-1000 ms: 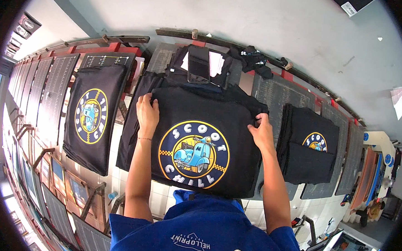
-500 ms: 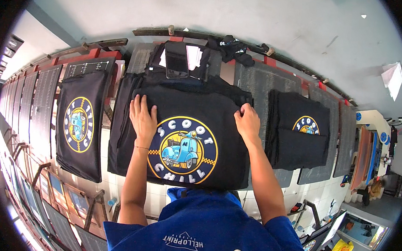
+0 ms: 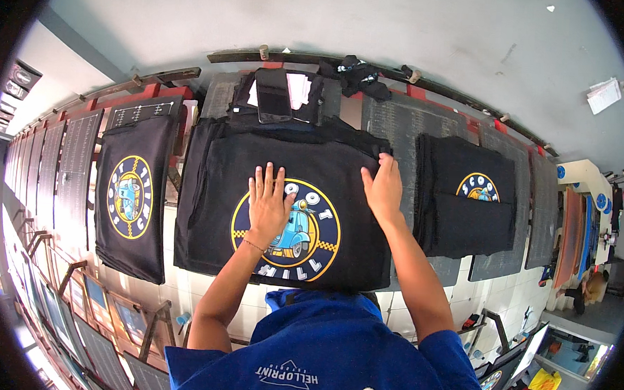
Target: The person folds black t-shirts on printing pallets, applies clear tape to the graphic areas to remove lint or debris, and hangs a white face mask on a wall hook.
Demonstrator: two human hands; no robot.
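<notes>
In front of me a black shirt (image 3: 328, 160) lies flat on top of a stack of black cloth. Its round print (image 3: 316, 248) shows a light-blue scooter within a yellow-edged ring. Resting flat with fingers stretched, my left hand (image 3: 270, 205) covers the upper left part of the print. My right hand (image 3: 383, 190) lies at the shirt's right edge near the far corner, fingers extended and thumb apart. Neither hand grips anything that I can see.
Left stands a stack of matching black shirts (image 3: 109, 234); right is a folded stack (image 3: 473, 224). Beyond the middle stack, a dark phone (image 3: 273, 98) and white papers (image 3: 300, 90) lie on black cloth. Bunched dark cloth (image 3: 364, 78) sits on the rail. Grey boards (image 3: 76, 175) line the left.
My left hand has moved right from the shirt's left side onto the print. My right hand has shifted slightly toward the far corner, its fingers straightening from a curled pose.
</notes>
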